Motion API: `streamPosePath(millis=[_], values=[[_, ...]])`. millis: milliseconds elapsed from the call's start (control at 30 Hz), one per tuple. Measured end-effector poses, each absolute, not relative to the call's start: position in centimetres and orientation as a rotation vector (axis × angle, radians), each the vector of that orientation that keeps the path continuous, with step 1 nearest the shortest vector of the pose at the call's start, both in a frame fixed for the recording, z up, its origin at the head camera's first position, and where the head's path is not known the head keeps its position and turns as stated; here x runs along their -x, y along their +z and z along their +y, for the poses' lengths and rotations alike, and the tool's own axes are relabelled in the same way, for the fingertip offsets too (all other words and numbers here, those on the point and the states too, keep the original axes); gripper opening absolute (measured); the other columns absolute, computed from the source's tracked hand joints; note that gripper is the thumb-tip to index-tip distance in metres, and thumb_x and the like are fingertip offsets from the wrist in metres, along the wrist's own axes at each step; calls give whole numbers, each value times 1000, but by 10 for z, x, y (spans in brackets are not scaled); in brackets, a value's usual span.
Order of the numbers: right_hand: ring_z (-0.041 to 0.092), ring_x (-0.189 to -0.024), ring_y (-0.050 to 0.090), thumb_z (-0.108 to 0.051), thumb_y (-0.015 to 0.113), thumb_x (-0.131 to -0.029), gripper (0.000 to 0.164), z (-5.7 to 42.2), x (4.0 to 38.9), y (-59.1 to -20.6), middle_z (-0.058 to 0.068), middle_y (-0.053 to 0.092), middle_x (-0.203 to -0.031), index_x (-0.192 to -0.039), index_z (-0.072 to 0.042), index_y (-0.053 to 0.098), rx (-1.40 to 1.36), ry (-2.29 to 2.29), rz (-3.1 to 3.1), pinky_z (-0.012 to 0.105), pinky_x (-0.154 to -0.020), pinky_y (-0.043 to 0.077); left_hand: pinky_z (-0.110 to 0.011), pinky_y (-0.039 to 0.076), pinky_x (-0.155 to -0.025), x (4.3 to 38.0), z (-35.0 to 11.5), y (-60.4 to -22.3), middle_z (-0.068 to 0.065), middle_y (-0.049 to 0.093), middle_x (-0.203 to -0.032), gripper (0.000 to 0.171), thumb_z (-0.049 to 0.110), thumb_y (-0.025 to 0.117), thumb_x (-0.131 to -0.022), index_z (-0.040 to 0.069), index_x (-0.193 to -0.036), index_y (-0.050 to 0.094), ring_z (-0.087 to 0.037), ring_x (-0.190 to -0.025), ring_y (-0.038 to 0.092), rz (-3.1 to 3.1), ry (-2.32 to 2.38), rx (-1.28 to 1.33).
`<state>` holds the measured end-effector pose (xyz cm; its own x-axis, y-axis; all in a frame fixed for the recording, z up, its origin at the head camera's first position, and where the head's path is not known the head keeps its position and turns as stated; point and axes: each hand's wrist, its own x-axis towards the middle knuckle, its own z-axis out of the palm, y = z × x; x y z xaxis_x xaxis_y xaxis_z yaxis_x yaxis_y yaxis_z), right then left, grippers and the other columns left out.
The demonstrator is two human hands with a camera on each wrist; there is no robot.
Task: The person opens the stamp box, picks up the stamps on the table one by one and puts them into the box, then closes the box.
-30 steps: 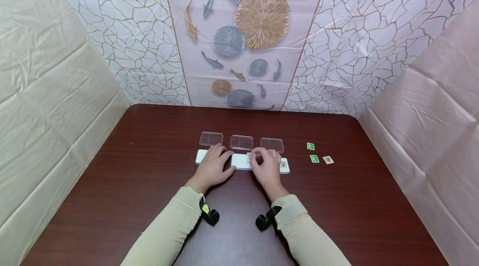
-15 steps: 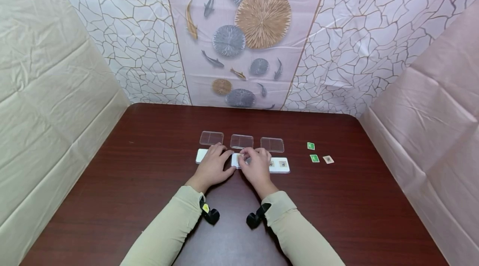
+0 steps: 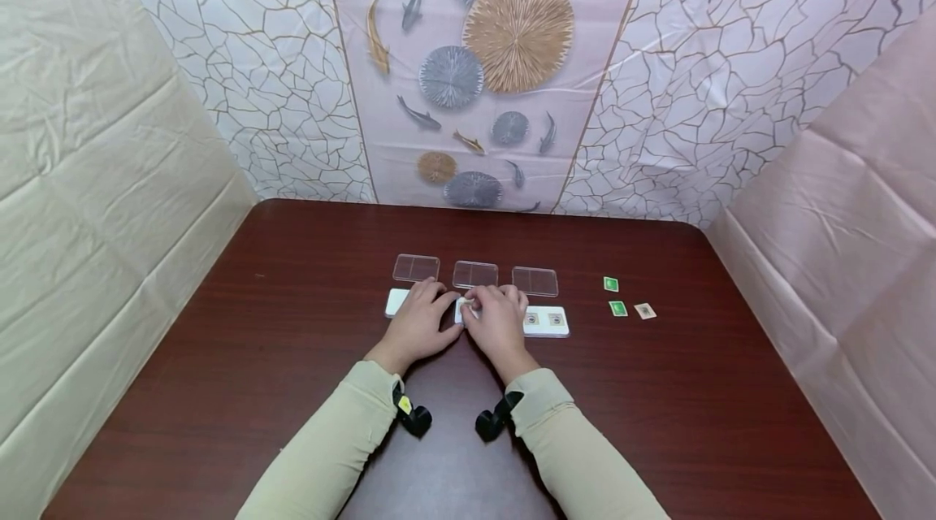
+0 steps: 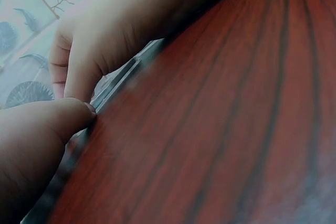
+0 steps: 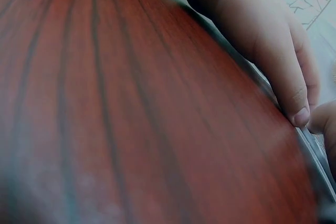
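Three small flat white cases stand in a row on the table. My left hand (image 3: 418, 323) holds the left end of the middle case (image 3: 459, 310), its thumb at the near edge and index finger at the far edge. My right hand (image 3: 497, 327) reaches over that case and pinches a small pale stamp-like card (image 3: 469, 305) at its left end. The fingers hide most of the case. Two printed stamp-like cards (image 3: 532, 319) lie in the right case (image 3: 544, 331). The left case (image 3: 395, 302) is partly covered by my left hand.
Behind the cases lie three clear plastic lids, the left lid (image 3: 416, 267), middle lid (image 3: 475, 275) and right lid (image 3: 535, 281). Two green cards (image 3: 617, 309) and a beige card (image 3: 645, 311) are on the brown table (image 3: 658, 406) at the right. Cloth panels surround the table.
My right hand has moved left along the middle case with the small card, uncovering more of the right case and its two cards. My left hand has kept its hold.
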<state>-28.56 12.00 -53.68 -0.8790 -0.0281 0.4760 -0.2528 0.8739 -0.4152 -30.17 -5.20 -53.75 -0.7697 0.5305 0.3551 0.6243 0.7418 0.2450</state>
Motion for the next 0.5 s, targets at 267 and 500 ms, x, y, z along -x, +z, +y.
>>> streamPosePath(millis=[267, 500], values=[[26, -99, 53, -22, 74, -88, 9, 120, 286, -537, -8, 59, -75, -96, -20, 71, -223, 662, -2564, 54, -104, 29, -52, 27, -118, 300, -52, -537, -16, 58, -124, 49, 40, 68, -92, 7, -129, 66, -41, -135, 44, -2687, -526, 891], [27, -96, 55, -17, 72, -88, 7, 132, 283, -536, -3, 67, -81, -94, -15, 71, -315, 717, -2354, 55, -103, 31, -51, 28, -118, 300, -52, -538, -17, 58, -123, 50, 40, 69, -90, 7, -128, 66, -40, -133, 46, -2676, -524, 902]])
